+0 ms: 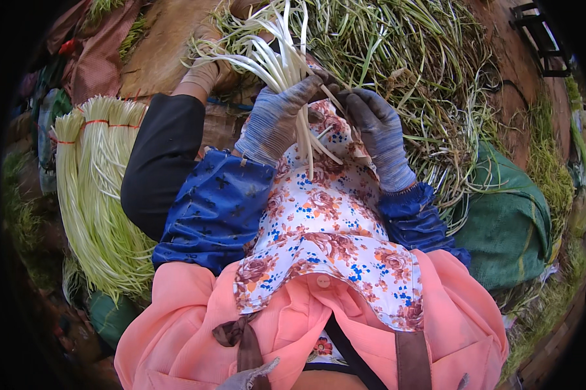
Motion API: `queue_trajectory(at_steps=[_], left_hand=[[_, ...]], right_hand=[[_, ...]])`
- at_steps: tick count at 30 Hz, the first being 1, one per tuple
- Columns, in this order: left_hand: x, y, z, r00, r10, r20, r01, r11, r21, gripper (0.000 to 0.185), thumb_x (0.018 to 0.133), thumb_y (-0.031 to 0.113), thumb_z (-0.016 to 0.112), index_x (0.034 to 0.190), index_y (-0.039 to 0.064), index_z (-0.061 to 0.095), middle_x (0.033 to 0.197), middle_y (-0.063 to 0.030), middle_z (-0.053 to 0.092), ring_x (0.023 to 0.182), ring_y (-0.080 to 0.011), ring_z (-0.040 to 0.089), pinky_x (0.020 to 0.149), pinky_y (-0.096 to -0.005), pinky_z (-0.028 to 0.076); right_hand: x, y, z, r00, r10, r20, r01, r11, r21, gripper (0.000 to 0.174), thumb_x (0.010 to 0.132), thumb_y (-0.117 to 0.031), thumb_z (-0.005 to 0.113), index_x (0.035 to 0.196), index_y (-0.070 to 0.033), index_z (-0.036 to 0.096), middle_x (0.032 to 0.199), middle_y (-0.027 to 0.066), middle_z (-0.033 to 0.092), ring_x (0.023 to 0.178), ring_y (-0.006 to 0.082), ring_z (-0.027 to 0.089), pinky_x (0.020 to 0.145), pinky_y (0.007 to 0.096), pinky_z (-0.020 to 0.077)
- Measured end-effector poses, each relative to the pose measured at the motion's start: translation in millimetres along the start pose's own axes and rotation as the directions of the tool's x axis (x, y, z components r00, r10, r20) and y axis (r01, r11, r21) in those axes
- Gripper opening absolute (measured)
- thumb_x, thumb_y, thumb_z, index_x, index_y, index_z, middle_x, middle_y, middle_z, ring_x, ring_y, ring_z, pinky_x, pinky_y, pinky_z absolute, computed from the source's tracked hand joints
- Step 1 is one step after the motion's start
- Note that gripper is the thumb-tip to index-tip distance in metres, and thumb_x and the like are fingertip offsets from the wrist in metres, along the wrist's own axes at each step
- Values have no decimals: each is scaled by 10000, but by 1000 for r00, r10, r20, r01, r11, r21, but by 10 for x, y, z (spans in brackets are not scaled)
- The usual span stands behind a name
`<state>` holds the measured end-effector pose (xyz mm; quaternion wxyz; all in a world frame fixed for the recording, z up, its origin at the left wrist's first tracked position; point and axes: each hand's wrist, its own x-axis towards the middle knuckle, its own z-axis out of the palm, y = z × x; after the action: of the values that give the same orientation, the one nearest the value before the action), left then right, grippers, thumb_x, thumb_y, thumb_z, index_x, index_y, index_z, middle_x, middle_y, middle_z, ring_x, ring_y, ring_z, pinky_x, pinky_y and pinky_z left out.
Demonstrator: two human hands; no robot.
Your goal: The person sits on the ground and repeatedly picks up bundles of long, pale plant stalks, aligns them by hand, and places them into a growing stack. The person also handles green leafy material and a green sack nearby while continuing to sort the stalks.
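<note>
My left hand point(279, 119), in a striped blue-grey knit glove with darkened fingertips, grips a bunch of long white vegetable stalks point(276, 63), apparently chives or young garlic. Their white ends fan out above the fist, and several stems hang below it over my floral apron point(322, 204). Close by on the right is my gloved right hand point(375, 129), its fingers curled and pinched around a thin pale stalk point(329, 95) that runs across from the bunch. The fingertips of both hands nearly meet, and part of the left ones is hidden in shadow.
A large heap of loose, uncleaned green stalks point(410, 63) spreads ahead and to the right. Bundles of pale stalks point(100, 190) tied with red bands lie at left beside my dark-trousered knee point(163, 161). A green woven sack point(507, 224) sits at right, a dark stool point(541, 41) beyond.
</note>
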<state>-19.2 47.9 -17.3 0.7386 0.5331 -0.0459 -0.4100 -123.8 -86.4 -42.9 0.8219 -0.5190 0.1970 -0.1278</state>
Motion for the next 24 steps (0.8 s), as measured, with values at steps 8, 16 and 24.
queue_trajectory(at_steps=[8,16,24], left_hand=[[17,49,-11,991,34,-127,-44,996,-78,263,843,254,569,994,40,583,950,-116,633,888,-200,617,693,-262,498],[5,86,-26,986,69,-153,-89,988,-123,288,849,259,552,1071,76,536,968,-88,622,903,-192,603,586,-218,466],[30,95,197,990,133,41,-109,925,-365,300,860,226,531,1103,53,507,990,-107,585,882,-178,575,569,-212,465]], right_hand=[[-139,-183,-580,953,-31,-301,129,941,312,154,861,-150,521,961,-53,588,936,109,627,854,221,612,779,373,513],[-230,-218,-908,972,-235,11,161,631,-759,489,778,-253,653,1191,-68,470,1164,150,516,1087,258,494,926,339,415],[64,-268,-57,918,245,312,-27,824,-566,269,844,-208,577,1038,-23,591,828,56,625,726,92,545,672,236,452]])
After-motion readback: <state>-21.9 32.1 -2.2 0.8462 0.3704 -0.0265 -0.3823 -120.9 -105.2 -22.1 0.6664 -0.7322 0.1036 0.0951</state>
